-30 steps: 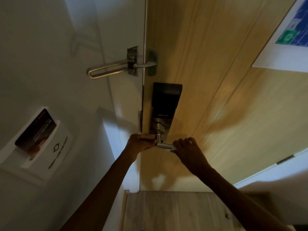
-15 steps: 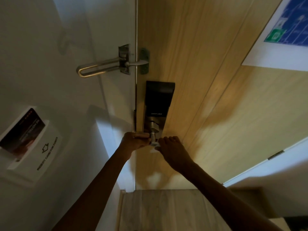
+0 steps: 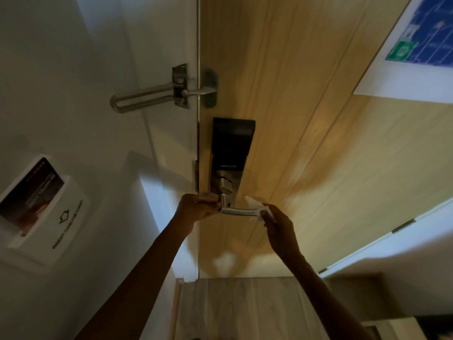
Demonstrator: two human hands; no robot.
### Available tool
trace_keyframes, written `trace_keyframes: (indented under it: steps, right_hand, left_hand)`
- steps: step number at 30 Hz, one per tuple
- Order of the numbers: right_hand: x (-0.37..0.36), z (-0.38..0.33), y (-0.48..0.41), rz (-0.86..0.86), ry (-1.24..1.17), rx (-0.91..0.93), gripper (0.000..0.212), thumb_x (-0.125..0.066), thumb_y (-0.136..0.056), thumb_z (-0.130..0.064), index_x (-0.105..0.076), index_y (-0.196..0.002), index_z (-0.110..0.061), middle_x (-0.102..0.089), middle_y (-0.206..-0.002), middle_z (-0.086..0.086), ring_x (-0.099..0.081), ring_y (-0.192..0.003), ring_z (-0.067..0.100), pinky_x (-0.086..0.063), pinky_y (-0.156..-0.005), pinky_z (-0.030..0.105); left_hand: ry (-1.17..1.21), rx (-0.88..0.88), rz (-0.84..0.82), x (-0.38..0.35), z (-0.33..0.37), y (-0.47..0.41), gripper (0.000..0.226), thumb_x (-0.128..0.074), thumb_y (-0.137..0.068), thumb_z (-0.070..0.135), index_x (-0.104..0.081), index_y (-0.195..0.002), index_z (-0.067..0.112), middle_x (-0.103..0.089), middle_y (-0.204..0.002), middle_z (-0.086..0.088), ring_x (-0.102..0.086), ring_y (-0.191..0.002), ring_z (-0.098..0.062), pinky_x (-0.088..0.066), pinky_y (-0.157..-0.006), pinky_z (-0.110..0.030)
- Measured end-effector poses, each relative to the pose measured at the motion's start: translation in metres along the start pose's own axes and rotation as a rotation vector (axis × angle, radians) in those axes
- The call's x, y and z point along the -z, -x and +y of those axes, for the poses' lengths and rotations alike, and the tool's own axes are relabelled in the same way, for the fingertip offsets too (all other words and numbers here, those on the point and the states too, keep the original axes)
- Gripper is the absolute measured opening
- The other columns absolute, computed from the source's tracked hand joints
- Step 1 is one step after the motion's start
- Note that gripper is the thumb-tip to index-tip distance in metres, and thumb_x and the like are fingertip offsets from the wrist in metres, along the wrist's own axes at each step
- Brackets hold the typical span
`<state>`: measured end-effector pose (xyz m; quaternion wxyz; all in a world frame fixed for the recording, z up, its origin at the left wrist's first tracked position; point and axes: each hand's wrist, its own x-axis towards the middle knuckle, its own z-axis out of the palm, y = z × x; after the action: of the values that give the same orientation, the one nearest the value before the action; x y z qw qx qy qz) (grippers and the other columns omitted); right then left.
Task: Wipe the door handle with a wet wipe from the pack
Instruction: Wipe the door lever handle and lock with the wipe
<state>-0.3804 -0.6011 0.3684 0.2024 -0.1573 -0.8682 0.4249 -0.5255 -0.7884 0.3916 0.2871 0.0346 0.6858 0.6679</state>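
Card holder (image 3: 46, 212): sitting on the white wall at far left with a dark card (image 3: 31, 192) standing in its slot, now a little further into view than a moment ago.
Swing latch (image 3: 147, 96): lying folded back against the frame above the lock, unchanged.
Left hand (image 3: 198, 207): closing round the inner end of the door handle, right at the pivot under the lock plate, gripping there just as it was half a second ago.
Smart lock (image 3: 231, 153): black panel on the wooden door's (image 3: 306, 119) edge, metal plate below it, thumb turn showing just above the left hand.
Door handle (image 3: 239, 211): its silver lever is now lying bare along most of its length between the two hands; half a second ago the right hand was covering it close to the pivot.
Wet wipe (image 3: 255, 204): white, crumpled, bunching at the outer tip of the lever, touching it.
Right hand (image 3: 279, 227): fingers pinching the wipe, having slid outward along the lever to its free end.
Notice (image 3: 421, 45): blue and green sheet on the door at upper right.
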Motion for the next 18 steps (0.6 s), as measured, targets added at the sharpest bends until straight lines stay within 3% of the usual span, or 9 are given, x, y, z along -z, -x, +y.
trace_keyframes:
  steps: [3, 7, 9, 11, 13, 14, 16, 18]
  right_hand:
    - [-0.016, -0.01, 0.004, 0.168, -0.169, -0.172, 0.027, -0.049, -0.097, -0.025, -0.061, -0.12, -0.017, -0.066, -0.09, -0.002, -0.061, -0.071, -0.001, -0.052, -0.058, 0.016]
    - [-0.016, -0.014, -0.01, 0.085, -0.425, -0.215, 0.027, -0.046, -0.099, -0.026, -0.063, -0.117, -0.016, -0.068, -0.108, 0.002, -0.065, -0.097, 0.017, -0.058, -0.078, 0.033]
    - [-0.017, -0.014, -0.009, 0.131, -0.423, -0.248, 0.028, -0.047, -0.098, -0.025, -0.063, -0.118, -0.014, -0.068, -0.11, 0.004, -0.066, -0.098, 0.017, -0.058, -0.079, 0.031]
    - [-0.022, -0.016, 0.002, 0.223, -0.353, -0.272, 0.031, -0.047, -0.098, -0.027, -0.06, -0.122, -0.014, -0.07, -0.105, 0.003, -0.067, -0.086, 0.009, -0.057, -0.073, 0.024]
    - [-0.028, -0.018, 0.016, 0.298, -0.169, -0.188, 0.029, -0.046, -0.098, -0.024, -0.059, -0.124, -0.017, -0.071, -0.095, 0.003, -0.06, -0.064, 0.001, -0.05, -0.059, 0.014]
    - [-0.031, -0.019, 0.022, 0.315, -0.082, -0.116, 0.029, -0.046, -0.098, -0.018, -0.056, -0.125, -0.018, -0.071, -0.097, 0.003, -0.058, -0.063, -0.001, -0.048, -0.058, 0.011]
    - [-0.032, -0.018, 0.029, 0.331, 0.049, -0.015, 0.037, -0.047, -0.096, -0.008, -0.048, -0.133, -0.012, -0.066, -0.117, 0.007, -0.064, -0.095, 0.004, -0.052, -0.083, 0.017]
    - [-0.033, -0.014, 0.032, 0.313, 0.179, 0.095, 0.042, -0.051, -0.093, -0.005, -0.045, -0.135, -0.007, -0.054, -0.135, 0.013, -0.051, -0.125, 0.02, -0.046, -0.102, 0.037]
  left_hand:
    - [0.01, 0.003, -0.007, 0.0, 0.0, 0.0, 0.031, -0.074, -0.074, -0.002, -0.069, -0.105, -0.005, -0.072, -0.096, -0.018, -0.073, -0.069, -0.012, -0.055, -0.059, -0.014]
    - [0.042, 0.006, -0.008, 0.0, 0.0, 0.001, 0.032, -0.072, -0.075, -0.005, -0.068, -0.106, -0.006, -0.071, -0.096, -0.018, -0.073, -0.067, -0.011, -0.055, -0.059, -0.014]
    - [0.042, 0.007, -0.011, 0.0, 0.001, 0.002, 0.031, -0.073, -0.075, -0.004, -0.069, -0.105, -0.005, -0.072, -0.094, -0.016, -0.073, -0.068, -0.01, -0.055, -0.058, -0.013]
    - [0.04, 0.011, -0.015, 0.001, 0.001, 0.001, 0.031, -0.073, -0.074, -0.003, -0.069, -0.105, -0.004, -0.073, -0.094, -0.013, -0.073, -0.07, -0.01, -0.055, -0.059, -0.014]
    - [0.037, 0.013, -0.022, 0.001, 0.001, 0.001, 0.03, -0.073, -0.075, -0.002, -0.07, -0.105, -0.003, -0.073, -0.094, -0.012, -0.073, -0.072, -0.01, -0.055, -0.059, -0.014]
    - [0.037, 0.013, -0.025, 0.002, 0.0, 0.002, 0.03, -0.073, -0.075, -0.002, -0.07, -0.105, -0.003, -0.073, -0.094, -0.012, -0.073, -0.072, -0.01, -0.054, -0.059, -0.013]
    - [0.029, 0.014, -0.03, 0.002, -0.001, 0.003, 0.029, -0.073, -0.076, -0.001, -0.069, -0.105, -0.001, -0.073, -0.095, -0.013, -0.073, -0.073, -0.01, -0.054, -0.059, -0.013]
    - [0.018, 0.014, -0.03, 0.002, -0.002, 0.002, 0.029, -0.073, -0.076, 0.001, -0.07, -0.104, 0.0, -0.073, -0.095, -0.013, -0.073, -0.073, -0.01, -0.055, -0.06, -0.013]
